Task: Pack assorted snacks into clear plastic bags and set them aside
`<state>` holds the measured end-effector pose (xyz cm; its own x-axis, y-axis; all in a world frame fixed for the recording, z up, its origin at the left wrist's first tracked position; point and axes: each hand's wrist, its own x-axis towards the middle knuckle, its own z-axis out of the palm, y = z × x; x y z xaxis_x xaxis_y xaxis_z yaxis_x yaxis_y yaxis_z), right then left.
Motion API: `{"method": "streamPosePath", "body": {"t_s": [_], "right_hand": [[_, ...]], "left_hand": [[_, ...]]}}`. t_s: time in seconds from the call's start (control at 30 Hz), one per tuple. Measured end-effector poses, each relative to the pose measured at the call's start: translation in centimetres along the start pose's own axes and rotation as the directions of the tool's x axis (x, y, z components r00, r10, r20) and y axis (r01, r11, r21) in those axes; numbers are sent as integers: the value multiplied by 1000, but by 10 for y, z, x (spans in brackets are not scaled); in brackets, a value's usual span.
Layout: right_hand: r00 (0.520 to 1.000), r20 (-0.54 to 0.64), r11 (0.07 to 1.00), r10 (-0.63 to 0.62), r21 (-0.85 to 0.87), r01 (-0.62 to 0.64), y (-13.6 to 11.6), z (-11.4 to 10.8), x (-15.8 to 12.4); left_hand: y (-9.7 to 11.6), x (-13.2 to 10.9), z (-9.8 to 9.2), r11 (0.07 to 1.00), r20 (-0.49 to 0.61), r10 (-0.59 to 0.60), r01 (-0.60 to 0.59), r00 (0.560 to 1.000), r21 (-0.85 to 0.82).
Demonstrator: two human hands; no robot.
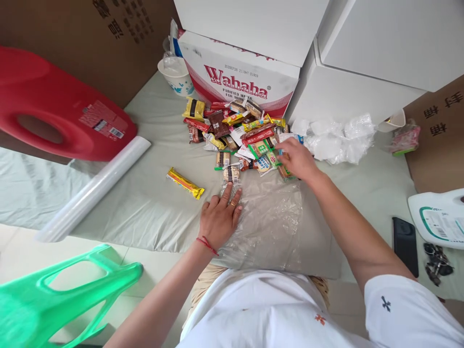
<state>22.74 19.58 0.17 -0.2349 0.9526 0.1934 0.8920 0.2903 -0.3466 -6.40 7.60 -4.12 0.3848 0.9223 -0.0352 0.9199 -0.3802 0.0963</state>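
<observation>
My left hand (220, 212) lies flat with its fingers spread on a clear plastic bag (271, 217). Its fingertips reach the lower edge of a small wrapped biscuit (231, 174). At the right side of a pile of wrapped snacks (239, 130), the fingers of my right hand (297, 157) are bent together among the wrappers. What they pinch is hidden. Green-wrapped snacks (259, 150) lie close to those fingers. Apart from the pile, a yellow snack bar (185, 183) rests to the left of my left hand.
Behind the pile stands a white and red Wahaha carton (239, 72). Crumpled clear packets (333, 137) lie to the right. A roll of clear film (94, 188) and a red jug (61, 106) are at left. A phone (405, 245) and keys (437, 263) lie at far right.
</observation>
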Motion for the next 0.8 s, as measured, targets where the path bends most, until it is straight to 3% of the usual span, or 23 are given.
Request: {"method": "streamPosePath", "body": {"t_s": [0.07, 0.17, 0.3, 0.4, 0.5, 0.6, 0.8], "right_hand": [[988, 104, 990, -114, -71, 122, -12, 14, 22], [980, 139, 981, -140, -115, 157, -18, 27, 43], [990, 24, 988, -138, 66, 136, -8, 26, 56], [977, -85, 971, -197, 121, 207, -5, 29, 58], [942, 30, 942, -335, 36, 334, -11, 41, 54], [921, 152, 924, -359, -79, 374, -22, 49, 49], [888, 184, 855, -421, -245, 456, -41, 47, 62]], "left_hand": [[0, -1, 1, 1000, -5, 0, 0, 1000, 12], [0, -3, 2, 1000, -12, -5, 5, 1000, 1], [-2, -3, 3, 1000, -16, 3, -3, 1000, -1], [-2, -3, 4, 1000, -27, 8, -8, 1000, -4], [-3, -3, 6, 1000, -42, 2, -3, 999, -21], [-2, -4, 6, 1000, -53, 7, -8, 999, -23], [-2, -4, 6, 1000, -56, 9, -10, 998, -9]]}}
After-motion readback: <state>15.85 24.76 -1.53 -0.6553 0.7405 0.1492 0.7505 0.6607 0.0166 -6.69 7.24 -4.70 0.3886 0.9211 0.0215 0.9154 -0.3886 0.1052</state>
